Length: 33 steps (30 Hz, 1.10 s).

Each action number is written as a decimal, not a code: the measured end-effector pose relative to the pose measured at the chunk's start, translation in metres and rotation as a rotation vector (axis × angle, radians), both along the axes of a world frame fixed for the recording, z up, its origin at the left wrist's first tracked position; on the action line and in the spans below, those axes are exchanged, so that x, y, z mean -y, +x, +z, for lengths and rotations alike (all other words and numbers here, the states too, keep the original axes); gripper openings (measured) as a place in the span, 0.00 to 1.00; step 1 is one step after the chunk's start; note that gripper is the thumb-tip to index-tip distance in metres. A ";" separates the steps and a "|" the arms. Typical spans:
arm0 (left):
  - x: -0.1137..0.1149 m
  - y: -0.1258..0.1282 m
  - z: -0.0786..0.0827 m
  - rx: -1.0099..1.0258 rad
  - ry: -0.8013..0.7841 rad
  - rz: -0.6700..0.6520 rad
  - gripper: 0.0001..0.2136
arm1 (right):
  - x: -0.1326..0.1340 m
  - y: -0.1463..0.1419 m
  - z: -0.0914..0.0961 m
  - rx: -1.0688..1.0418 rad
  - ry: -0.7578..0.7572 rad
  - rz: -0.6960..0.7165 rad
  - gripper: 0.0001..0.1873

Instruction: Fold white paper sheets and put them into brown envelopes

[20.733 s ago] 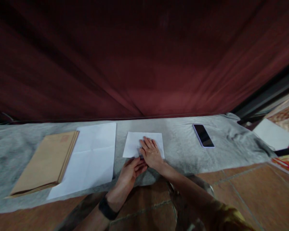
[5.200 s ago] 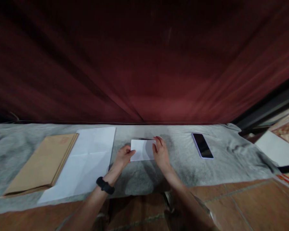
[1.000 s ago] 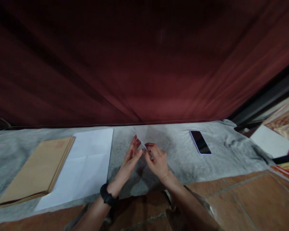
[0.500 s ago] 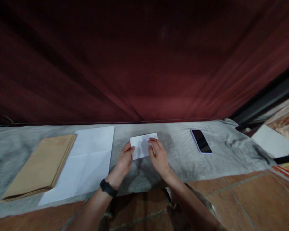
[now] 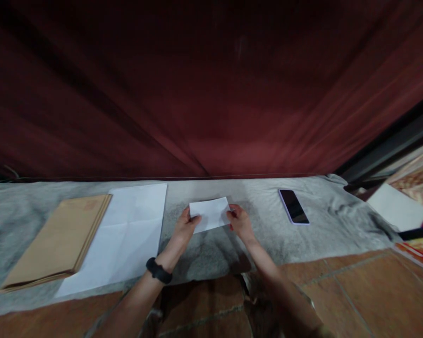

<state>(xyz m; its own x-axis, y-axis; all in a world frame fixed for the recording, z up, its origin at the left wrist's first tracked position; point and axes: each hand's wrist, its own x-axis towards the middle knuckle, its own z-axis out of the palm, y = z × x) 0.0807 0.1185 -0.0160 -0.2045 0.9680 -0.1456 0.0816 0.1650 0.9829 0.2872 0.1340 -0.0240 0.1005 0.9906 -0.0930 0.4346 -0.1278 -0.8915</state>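
Between my two hands is a small white piece of folded paper (image 5: pixel 210 214), tilted slightly up at its right end. My left hand (image 5: pixel 185 227) pinches its left edge, thumb on top and fingers behind. At the right edge, my right hand (image 5: pixel 240 221) grips the paper in the same way, the fingertips partly hidden behind it. A black band circles my left wrist. Left of my hands lie white sheets (image 5: pixel 129 234) with fold creases, partly covered by a stack of brown envelopes (image 5: pixel 59 237).
A phone (image 5: pixel 293 206) with a pale purple edge lies to the right on the grey cloth (image 5: pixel 324 230). Dark red fabric (image 5: pixel 211 103) hangs behind. Brown floor tiles (image 5: pixel 366 281) show in front, and printed boards (image 5: pixel 421 188) stand at far right.
My right hand has moved from over the paper's face to its right edge and closed on it. My left hand keeps its hold on the left edge.
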 end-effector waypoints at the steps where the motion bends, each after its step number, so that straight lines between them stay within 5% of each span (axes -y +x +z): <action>1: -0.001 -0.002 0.000 -0.029 -0.008 -0.048 0.22 | 0.001 0.000 0.001 0.060 0.022 0.001 0.17; 6: -0.003 -0.013 0.006 -0.341 -0.011 -0.214 0.23 | 0.007 0.001 0.001 0.364 0.102 -0.005 0.16; 11: -0.003 -0.013 0.014 -0.506 -0.041 -0.248 0.21 | 0.014 0.000 0.007 0.599 0.203 -0.001 0.18; 18: -0.001 -0.009 0.016 -0.770 -0.053 -0.256 0.24 | 0.023 -0.028 -0.001 0.597 0.429 0.323 0.23; 25: 0.011 0.001 0.032 -1.115 -0.189 -0.232 0.31 | 0.034 -0.044 -0.023 0.784 0.392 0.346 0.28; 29: 0.021 0.001 0.025 -1.258 -0.003 -0.191 0.25 | 0.032 -0.044 -0.023 0.798 0.369 0.355 0.28; 33: 0.030 0.008 -0.004 -1.207 0.313 -0.359 0.23 | 0.032 -0.043 -0.019 0.807 0.311 0.403 0.30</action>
